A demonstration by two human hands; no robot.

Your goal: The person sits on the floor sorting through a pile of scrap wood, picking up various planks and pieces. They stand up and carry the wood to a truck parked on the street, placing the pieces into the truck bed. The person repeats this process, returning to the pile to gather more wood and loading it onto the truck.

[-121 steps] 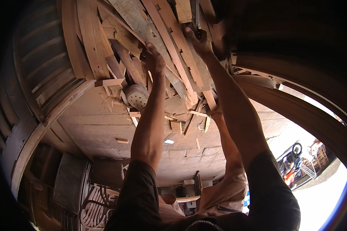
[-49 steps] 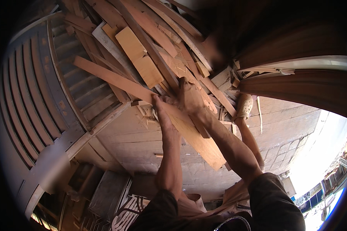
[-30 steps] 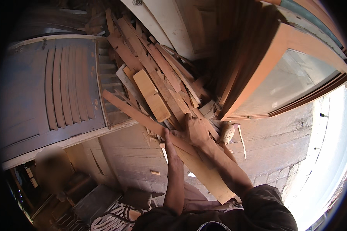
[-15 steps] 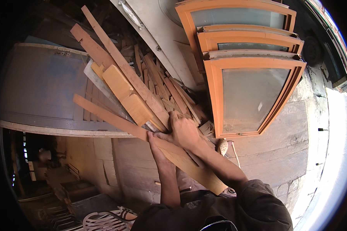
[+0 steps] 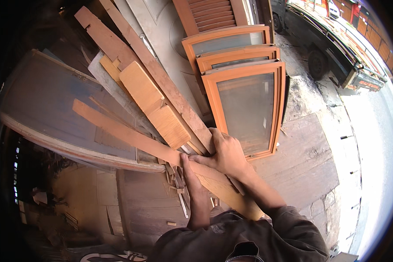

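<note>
Both my hands carry a bundle of loose boards. My left hand point(image 5: 192, 179) grips it from the left side, thumb up, at a long reddish-tan board point(image 5: 118, 128). My right hand point(image 5: 227, 155) is wrapped over the bundle just to the right, fingers on a long brown plank point(image 5: 170, 89). Between these lie pale yellow blocks point(image 5: 142, 87), a grey-white board point(image 5: 100, 65) and a notched reddish board point(image 5: 96, 30). A pale wide board point(image 5: 222, 196) in the bundle reaches down toward my body. The fingertips underneath are hidden.
Orange-framed glass windows point(image 5: 245, 109) and a louvred shutter point(image 5: 209, 15) lean against a white door point(image 5: 159, 17). A dark panel point(image 5: 52, 109) lies at left. Offcuts point(image 5: 174, 183) are on the floor point(image 5: 301, 166). A truck point(image 5: 318, 61) stands on the street at upper right.
My hands, earlier apart in the wood pile, now grip a bundle together. It has come away from the pile, and my view has swung toward the windows and street.
</note>
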